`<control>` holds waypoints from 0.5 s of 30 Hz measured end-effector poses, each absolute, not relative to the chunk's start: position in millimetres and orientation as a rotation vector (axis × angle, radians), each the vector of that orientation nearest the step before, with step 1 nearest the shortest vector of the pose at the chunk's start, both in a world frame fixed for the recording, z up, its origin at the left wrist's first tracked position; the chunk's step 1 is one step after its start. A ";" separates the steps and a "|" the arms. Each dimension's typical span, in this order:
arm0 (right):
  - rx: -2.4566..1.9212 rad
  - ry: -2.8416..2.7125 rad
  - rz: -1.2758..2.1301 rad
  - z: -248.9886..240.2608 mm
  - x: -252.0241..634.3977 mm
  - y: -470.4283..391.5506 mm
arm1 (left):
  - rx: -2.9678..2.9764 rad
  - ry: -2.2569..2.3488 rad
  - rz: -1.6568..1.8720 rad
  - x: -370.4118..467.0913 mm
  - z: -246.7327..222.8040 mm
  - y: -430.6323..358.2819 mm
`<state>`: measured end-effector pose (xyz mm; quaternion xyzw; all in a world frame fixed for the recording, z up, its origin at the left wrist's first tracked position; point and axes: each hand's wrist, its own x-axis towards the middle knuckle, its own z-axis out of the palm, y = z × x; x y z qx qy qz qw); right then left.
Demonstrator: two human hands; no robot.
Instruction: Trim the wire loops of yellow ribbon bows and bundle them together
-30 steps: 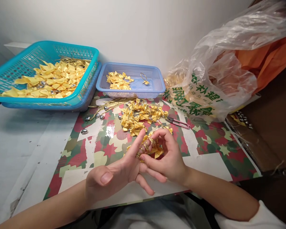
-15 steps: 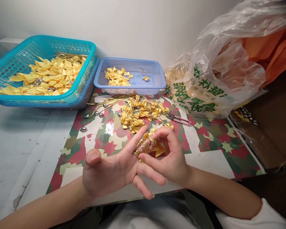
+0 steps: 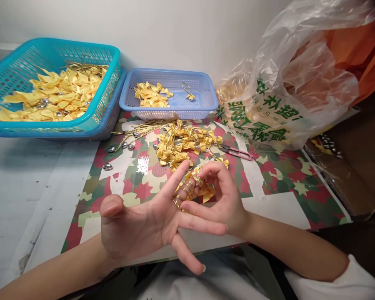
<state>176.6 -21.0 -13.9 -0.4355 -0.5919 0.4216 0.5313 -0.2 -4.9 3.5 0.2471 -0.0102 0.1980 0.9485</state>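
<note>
My left hand (image 3: 143,225) is palm up with its fingers spread. Several gold cord loops (image 3: 187,191) circle its middle finger, with yellow ribbon bows (image 3: 207,193) on their far side. My right hand (image 3: 221,200) is curled around that finger, its thumb and fingertips pinching the loops. Beyond both hands lies a pile of yellow bows (image 3: 175,146) with gold cords and silver bells. Pink-handled thread snips (image 3: 237,153) lie right of the pile. Parts of the bows behind my fingers are hidden.
A teal basket (image 3: 96,98) of yellow bows stands at the left, stacked on a blue one. A smaller blue basket (image 3: 171,113) holds bows and one looped bow. At the right is a plastic bag (image 3: 268,112). Loose bells (image 3: 108,166) lie on the patterned sheet (image 3: 128,187).
My left hand has shifted slightly left, and its ring and little fingers have spread further apart. My right hand keeps its pinch at the loops. The view has shifted a little.
</note>
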 end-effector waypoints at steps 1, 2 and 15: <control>-1.022 -1.401 1.024 -13.8 176.4 -20.6 | 0.495 -0.026 0.396 -0.8 3.5 -5.0; -1.010 -1.393 1.036 -13.8 176.4 -20.4 | 0.485 -0.030 0.389 -1.2 3.6 -5.2; -1.027 -1.439 0.942 -14.6 178.6 -21.9 | 0.466 -0.023 0.384 -0.9 6.1 -7.5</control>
